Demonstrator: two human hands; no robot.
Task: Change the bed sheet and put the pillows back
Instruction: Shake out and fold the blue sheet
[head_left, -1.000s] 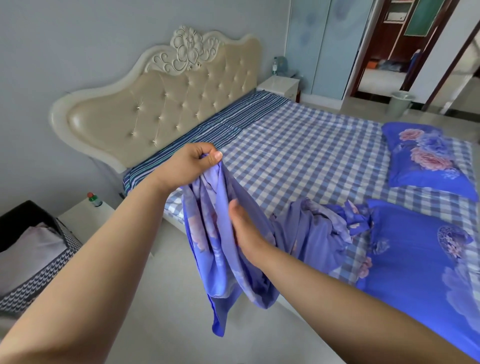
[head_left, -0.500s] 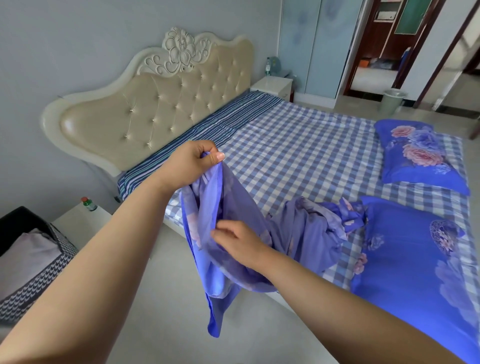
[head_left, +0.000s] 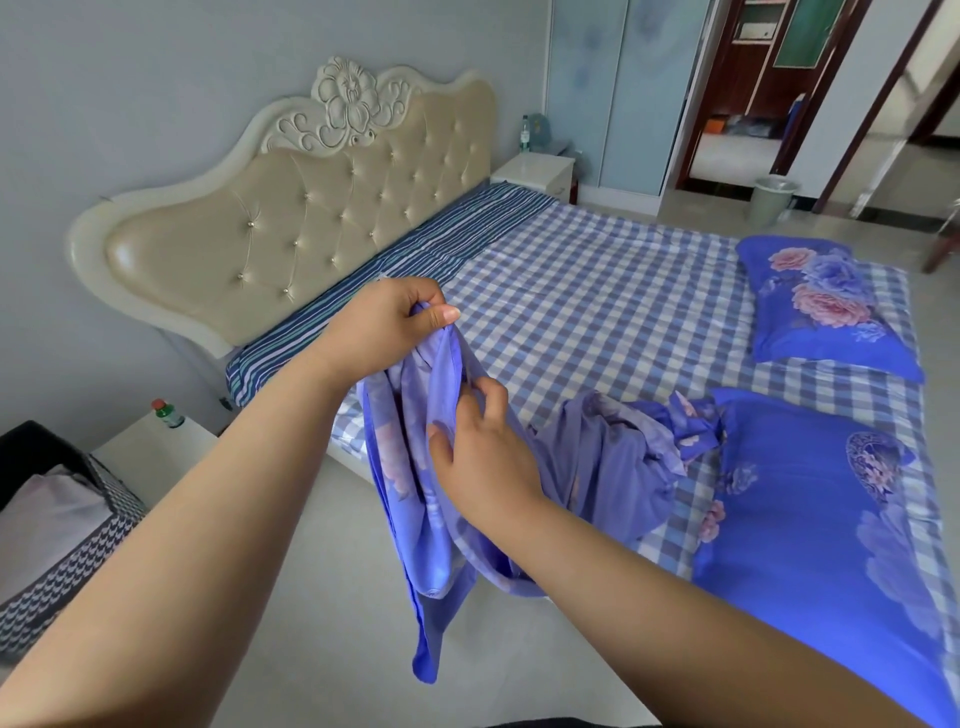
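Left hand (head_left: 387, 325) at frame centre, pinching the top edge of the purple floral sheet (head_left: 415, 467) between thumb and curled fingers, raised above the bed edge. Right hand (head_left: 478, 452) just below it, fingers curled into a fold of the same cloth, gathering it. Sheet bunched; one end hanging off the bed side toward the floor, the rest heaped on the bed (head_left: 597, 291) at centre right.

Mattress covered by a blue checked layer; striped strip showing along the headboard (head_left: 291, 228), upper left. Cannot tell whether the checked layer is old or fresh.

Two floral pillows (head_left: 821, 306) lying at right of frame, well away from the headboard.

Judged early-to-mid stage: floral sheet not spread or tucked, pillows not back in place.

Dark basket (head_left: 67, 525) at lower left, cloth inside.
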